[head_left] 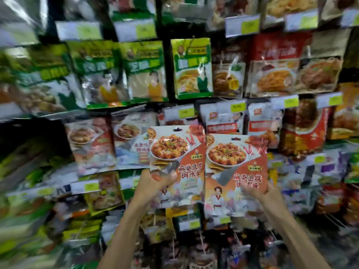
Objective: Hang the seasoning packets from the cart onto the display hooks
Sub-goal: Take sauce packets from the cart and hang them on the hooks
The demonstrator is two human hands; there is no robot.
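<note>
Plastic-film pouches, one per hand. Left hand: fingers curled narrow, thumb over the front, pinching the left packet at its lower left edge. Right hand: fingers likewise close, pinching the right packet at its lower right. Both packets are upright and side by side, inner edges meeting, raised before the hung packets of the display; neither is on a hook. Judged light, floppy and slick, so the top may sag from a low grip. Better hold: beside the punched hole. Hooks blurred; target unclear.
</note>
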